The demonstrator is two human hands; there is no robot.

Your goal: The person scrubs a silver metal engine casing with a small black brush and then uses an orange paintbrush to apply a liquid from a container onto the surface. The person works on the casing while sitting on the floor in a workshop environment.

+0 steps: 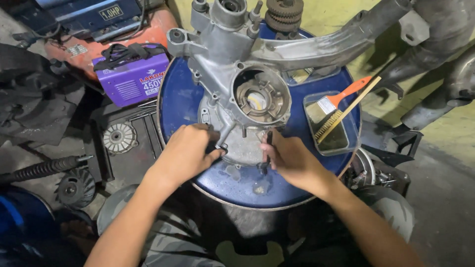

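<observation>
Hiding our fingertips, the grey cast-metal engine casing (232, 84) sits on a round blue drum lid (178, 104); left hand (185, 153) curled on its edge, right hand (292, 160) pinching a thin dark tool (268, 148).

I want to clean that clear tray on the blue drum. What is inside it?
In the clear tray lies a paintbrush with an orange handle, and a wooden-handled wire brush slants across it. The tray bottom beneath the brushes is hidden.

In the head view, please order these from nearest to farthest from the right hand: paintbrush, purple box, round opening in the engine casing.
From the right hand:
1. Round opening in the engine casing, just above.
2. Paintbrush, in the clear tray, upper right.
3. Purple box, far left.
</observation>
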